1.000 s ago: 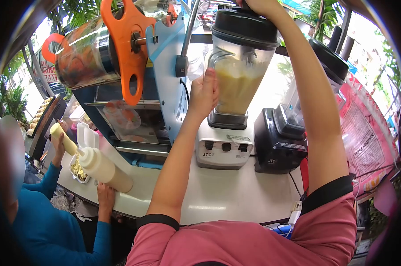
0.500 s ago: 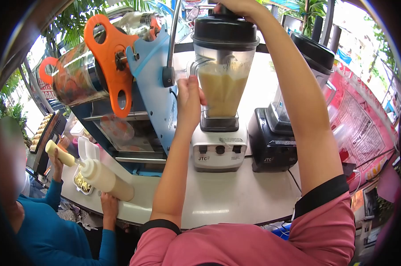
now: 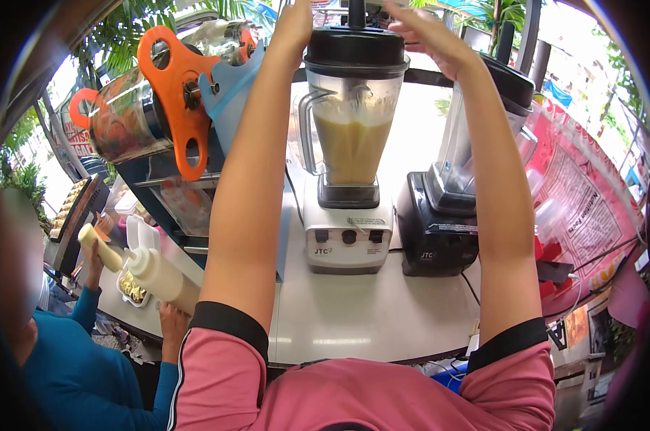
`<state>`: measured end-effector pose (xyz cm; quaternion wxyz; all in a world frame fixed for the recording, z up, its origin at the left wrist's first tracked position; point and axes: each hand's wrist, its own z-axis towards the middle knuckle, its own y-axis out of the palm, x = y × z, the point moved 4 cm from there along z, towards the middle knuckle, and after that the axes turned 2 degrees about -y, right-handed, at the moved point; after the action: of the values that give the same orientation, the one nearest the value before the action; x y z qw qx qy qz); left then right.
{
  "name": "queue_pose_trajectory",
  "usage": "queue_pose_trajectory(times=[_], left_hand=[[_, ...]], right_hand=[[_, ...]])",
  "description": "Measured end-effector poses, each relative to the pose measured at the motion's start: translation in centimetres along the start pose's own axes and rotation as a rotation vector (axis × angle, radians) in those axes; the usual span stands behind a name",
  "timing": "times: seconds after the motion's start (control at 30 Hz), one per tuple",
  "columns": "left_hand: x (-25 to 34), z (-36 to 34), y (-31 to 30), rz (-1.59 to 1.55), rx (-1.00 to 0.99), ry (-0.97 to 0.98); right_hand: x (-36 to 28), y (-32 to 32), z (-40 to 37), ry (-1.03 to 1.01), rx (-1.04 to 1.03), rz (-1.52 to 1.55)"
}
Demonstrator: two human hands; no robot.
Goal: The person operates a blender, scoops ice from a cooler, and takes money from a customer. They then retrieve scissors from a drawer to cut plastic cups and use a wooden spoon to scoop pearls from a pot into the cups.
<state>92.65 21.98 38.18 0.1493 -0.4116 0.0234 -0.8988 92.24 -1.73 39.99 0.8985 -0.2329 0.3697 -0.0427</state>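
A blender jug (image 3: 353, 133) holding a pale yellow-beige liquid stands upright on its white base (image 3: 349, 241). Its black lid (image 3: 356, 52) is on, and a black tamper handle (image 3: 356, 14) sticks up through the top. My left hand (image 3: 293, 30) is raised just left of the lid, apart from the jug handle; its fingers run out of the top of the view. On the other side, my right hand (image 3: 431, 39) hovers by the lid with its fingers apart and nothing visible in them.
Right of it stands a second, black blender (image 3: 441, 223), beside a pink printed bag (image 3: 583, 215). At left is a blue machine with an orange-handled drum (image 3: 174, 104). A person in a blue sleeve (image 3: 88, 309) handles squeeze bottles (image 3: 160, 276) over a food box (image 3: 132, 289).
My left hand has left the jug handle and moved up beside the lid. My right hand has let go of the tamper handle and moved right, its fingers opening.
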Motion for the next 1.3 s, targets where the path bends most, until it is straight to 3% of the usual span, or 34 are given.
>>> queue_pose_trajectory(times=[0.07,0.1,0.23,0.33,0.43,0.57,1.07,1.17,1.27,1.3], left_hand=[[1.5,-0.6,1.9,-0.195,0.028,0.017],[0.9,-0.5,2.8,-0.364,-0.076,-0.065],[0.8,-0.8,3.2,-0.484,-0.152,-0.017],[0.5,-0.5,2.8,-0.319,-0.038,0.063],[1.1,-1.2,2.5,-0.091,0.124,-0.017],[2.2,-2.2,2.5,-0.063,0.125,0.009],[4.5,-4.4,1.9,0.219,0.156,0.084],[3.3,-3.3,1.9,-0.018,0.054,-0.059],[2.8,-3.0,1.7,0.207,0.193,0.033],[1.2,-2.2,1.7,0.001,0.157,0.020]], right_hand=[[0.4,1.2,-1.2,-0.041,-0.046,-0.060],[0.4,1.5,-1.6,0.003,-0.099,-0.081],[-0.1,3.1,-2.7,-0.047,-0.060,0.003],[-0.1,3.5,-2.6,-0.138,0.027,-0.055],[0.2,3.8,-2.5,-0.145,0.052,-0.007],[-0.6,4.0,-3.0,-0.162,0.070,0.127],[-0.2,4.1,-3.0,-0.187,0.095,0.174],[0.0,4.1,-2.7,-0.172,0.080,0.144],[-0.3,3.8,-2.8,-0.143,0.072,0.042],[-0.2,3.7,-2.7,-0.143,0.052,0.024]])
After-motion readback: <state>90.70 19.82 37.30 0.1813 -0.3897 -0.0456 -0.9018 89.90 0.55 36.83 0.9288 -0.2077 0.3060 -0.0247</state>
